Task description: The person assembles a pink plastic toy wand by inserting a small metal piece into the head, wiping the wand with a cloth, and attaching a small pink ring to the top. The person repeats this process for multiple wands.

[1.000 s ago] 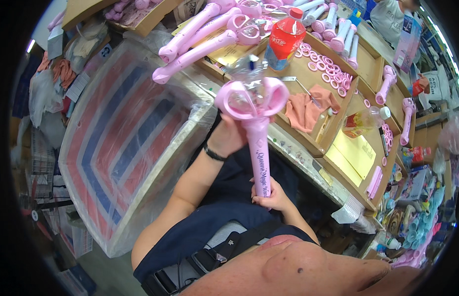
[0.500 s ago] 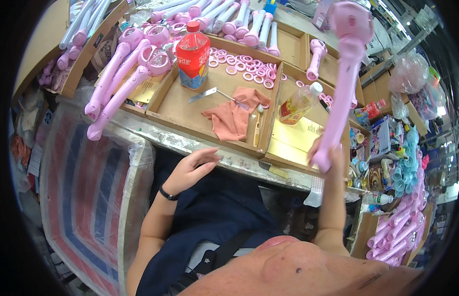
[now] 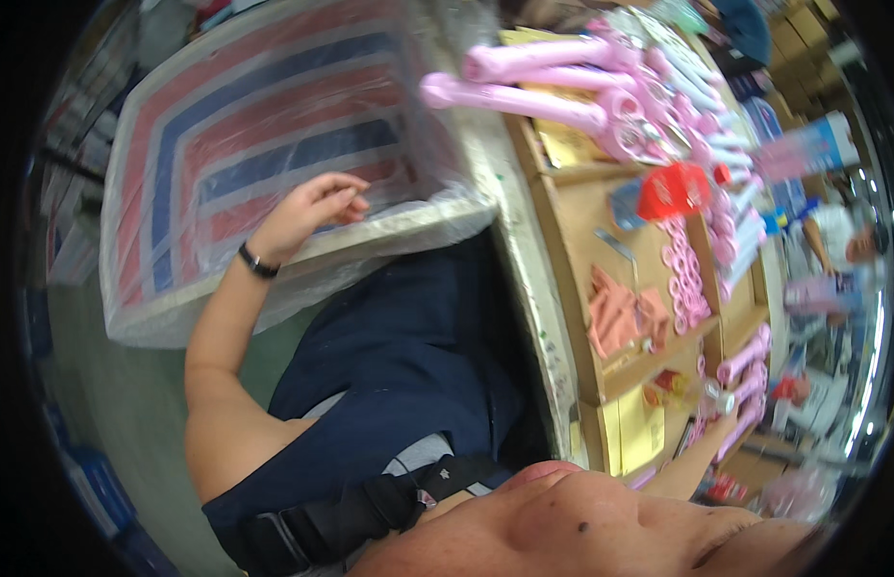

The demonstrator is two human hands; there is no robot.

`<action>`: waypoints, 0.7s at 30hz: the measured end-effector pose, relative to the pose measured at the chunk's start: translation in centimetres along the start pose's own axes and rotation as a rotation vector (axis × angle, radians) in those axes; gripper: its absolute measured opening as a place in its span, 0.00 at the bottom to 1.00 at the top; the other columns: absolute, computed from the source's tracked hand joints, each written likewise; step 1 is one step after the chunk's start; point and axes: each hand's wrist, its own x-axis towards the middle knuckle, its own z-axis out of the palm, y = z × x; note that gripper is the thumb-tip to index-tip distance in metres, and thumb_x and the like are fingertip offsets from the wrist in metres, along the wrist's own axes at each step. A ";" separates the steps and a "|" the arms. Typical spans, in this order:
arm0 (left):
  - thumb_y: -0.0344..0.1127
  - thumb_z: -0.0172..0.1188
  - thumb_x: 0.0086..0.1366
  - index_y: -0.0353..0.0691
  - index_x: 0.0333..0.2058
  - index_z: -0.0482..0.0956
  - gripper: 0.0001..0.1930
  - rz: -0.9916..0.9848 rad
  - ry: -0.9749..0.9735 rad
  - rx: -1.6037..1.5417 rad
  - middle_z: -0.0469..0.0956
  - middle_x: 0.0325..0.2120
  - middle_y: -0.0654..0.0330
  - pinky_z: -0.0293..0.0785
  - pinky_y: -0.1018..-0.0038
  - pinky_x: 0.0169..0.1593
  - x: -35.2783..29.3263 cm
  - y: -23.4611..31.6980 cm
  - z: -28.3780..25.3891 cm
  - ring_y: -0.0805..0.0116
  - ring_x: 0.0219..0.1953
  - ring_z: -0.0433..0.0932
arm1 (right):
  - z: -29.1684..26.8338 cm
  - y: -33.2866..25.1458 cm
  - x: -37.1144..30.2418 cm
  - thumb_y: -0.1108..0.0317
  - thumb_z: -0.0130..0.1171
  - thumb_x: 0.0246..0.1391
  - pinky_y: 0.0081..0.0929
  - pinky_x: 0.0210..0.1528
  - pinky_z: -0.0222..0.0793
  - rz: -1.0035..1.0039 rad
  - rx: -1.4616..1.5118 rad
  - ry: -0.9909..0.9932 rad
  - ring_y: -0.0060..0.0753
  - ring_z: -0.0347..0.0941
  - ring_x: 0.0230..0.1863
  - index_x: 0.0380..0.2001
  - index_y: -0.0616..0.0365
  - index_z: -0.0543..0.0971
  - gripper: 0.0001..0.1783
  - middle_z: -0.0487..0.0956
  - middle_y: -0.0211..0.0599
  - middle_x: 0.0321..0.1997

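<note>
Fingers (image 3: 343,199) of our left hand (image 3: 307,213) curl loosely, grasping nothing, resting on the clear plastic-lined striped sack (image 3: 226,125) at the left. To its right, past the bench edge, pink toy wands (image 3: 524,82) lie at the far end of the wooden tray (image 3: 572,279), with a red-capped bottle (image 3: 673,189), pink rings (image 3: 685,279) and an orange cloth (image 3: 620,317) nearer. At the near right, our right hand (image 3: 721,418) reaches among more pink wand handles (image 3: 745,370); we cannot tell whether it grips one.
</note>
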 end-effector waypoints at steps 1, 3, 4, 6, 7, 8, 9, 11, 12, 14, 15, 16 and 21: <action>0.40 0.50 0.68 0.36 0.51 0.69 0.17 -0.022 -0.005 0.076 0.75 0.41 0.59 0.72 0.76 0.49 1.2 -0.2 -1.8 0.72 0.43 0.75 | -0.8 0.2 -0.1 0.61 0.60 0.53 0.20 0.23 0.69 0.000 -0.038 0.016 0.23 0.70 0.23 0.34 0.62 0.77 0.14 0.76 0.33 0.28; 0.42 0.51 0.68 0.37 0.50 0.70 0.18 -0.111 -0.080 0.192 0.75 0.40 0.60 0.71 0.77 0.48 4.4 -2.1 -5.8 0.73 0.43 0.75 | -2.9 0.7 -1.0 0.61 0.59 0.53 0.21 0.25 0.70 0.005 -0.133 0.054 0.25 0.71 0.25 0.35 0.63 0.77 0.15 0.77 0.34 0.29; 0.43 0.51 0.67 0.37 0.50 0.70 0.19 -0.230 -0.061 0.354 0.75 0.41 0.58 0.71 0.75 0.48 6.1 -4.0 -7.8 0.71 0.43 0.75 | -4.1 1.1 -1.9 0.61 0.58 0.54 0.22 0.27 0.70 0.010 -0.188 0.078 0.26 0.71 0.25 0.36 0.63 0.77 0.15 0.77 0.35 0.30; 0.47 0.53 0.65 0.33 0.50 0.69 0.23 -0.225 -0.168 0.806 0.75 0.44 0.50 0.70 0.69 0.50 9.1 -9.2 -11.5 0.61 0.46 0.75 | -6.9 1.7 -4.5 0.60 0.58 0.54 0.23 0.29 0.71 0.028 -0.324 0.127 0.27 0.72 0.27 0.38 0.64 0.77 0.16 0.77 0.37 0.31; 0.50 0.55 0.61 0.32 0.51 0.68 0.28 -0.314 -0.304 1.022 0.73 0.48 0.46 0.69 0.66 0.52 10.0 -12.3 -13.0 0.54 0.50 0.73 | -8.2 2.0 -6.2 0.60 0.57 0.54 0.23 0.30 0.71 0.046 -0.403 0.149 0.28 0.72 0.28 0.38 0.65 0.77 0.17 0.78 0.38 0.32; 0.53 0.56 0.59 0.32 0.54 0.67 0.33 -0.458 -0.414 1.156 0.72 0.49 0.45 0.68 0.65 0.53 10.5 -15.7 -13.9 0.52 0.51 0.72 | -9.5 2.2 -8.0 0.60 0.57 0.55 0.24 0.31 0.72 0.064 -0.486 0.167 0.29 0.73 0.29 0.39 0.65 0.77 0.17 0.78 0.39 0.32; 0.55 0.56 0.58 0.35 0.55 0.67 0.33 -0.529 -0.536 1.168 0.71 0.52 0.44 0.65 0.63 0.56 10.2 -18.9 -14.7 0.50 0.55 0.70 | -10.7 2.2 -9.9 0.60 0.57 0.55 0.24 0.32 0.72 0.085 -0.568 0.178 0.29 0.73 0.30 0.40 0.66 0.77 0.18 0.78 0.39 0.33; 0.57 0.54 0.57 0.35 0.55 0.68 0.35 -0.774 -0.786 1.057 0.70 0.53 0.44 0.64 0.61 0.57 9.1 -24.8 -15.0 0.51 0.55 0.69 | -12.7 1.8 -13.8 0.60 0.56 0.56 0.25 0.34 0.73 0.128 -0.740 0.171 0.31 0.74 0.31 0.41 0.66 0.77 0.19 0.79 0.41 0.34; 0.55 0.51 0.59 0.35 0.54 0.70 0.31 -0.748 -0.812 1.139 0.72 0.51 0.46 0.65 0.61 0.55 7.5 -27.3 -14.6 0.52 0.54 0.71 | -13.3 1.4 -15.4 0.59 0.55 0.56 0.26 0.35 0.73 0.138 -0.818 0.159 0.31 0.74 0.32 0.42 0.67 0.77 0.20 0.79 0.42 0.34; 0.51 0.48 0.62 0.35 0.51 0.72 0.27 -0.730 -0.761 1.034 0.73 0.49 0.46 0.68 0.60 0.52 5.4 -30.2 -14.5 0.51 0.52 0.72 | -14.2 0.1 -18.3 0.60 0.55 0.56 0.26 0.36 0.73 0.141 -0.953 0.187 0.32 0.75 0.33 0.43 0.67 0.77 0.19 0.79 0.43 0.35; 0.50 0.48 0.62 0.35 0.51 0.72 0.26 -0.787 -0.652 1.017 0.73 0.50 0.46 0.68 0.60 0.51 4.9 -31.1 -14.6 0.51 0.52 0.71 | -13.9 -0.3 -18.9 0.61 0.54 0.57 0.26 0.36 0.73 0.117 -1.004 0.229 0.32 0.74 0.33 0.43 0.67 0.77 0.19 0.79 0.42 0.36; 0.49 0.47 0.63 0.34 0.50 0.72 0.26 -0.842 -0.540 0.997 0.72 0.51 0.46 0.69 0.60 0.50 4.4 -31.6 -14.5 0.50 0.52 0.71 | -14.0 -1.2 -19.7 0.62 0.54 0.57 0.25 0.36 0.73 0.072 -1.047 0.284 0.31 0.74 0.33 0.43 0.67 0.76 0.18 0.79 0.42 0.36; 0.37 0.58 0.55 0.35 0.44 0.73 0.18 -0.509 -0.209 1.208 0.72 0.44 0.43 0.69 0.59 0.50 4.7 -31.5 -15.2 0.46 0.48 0.71 | -11.2 -7.3 -23.5 0.67 0.52 0.59 0.24 0.37 0.73 -0.582 -1.086 0.625 0.29 0.74 0.34 0.44 0.66 0.76 0.15 0.78 0.41 0.38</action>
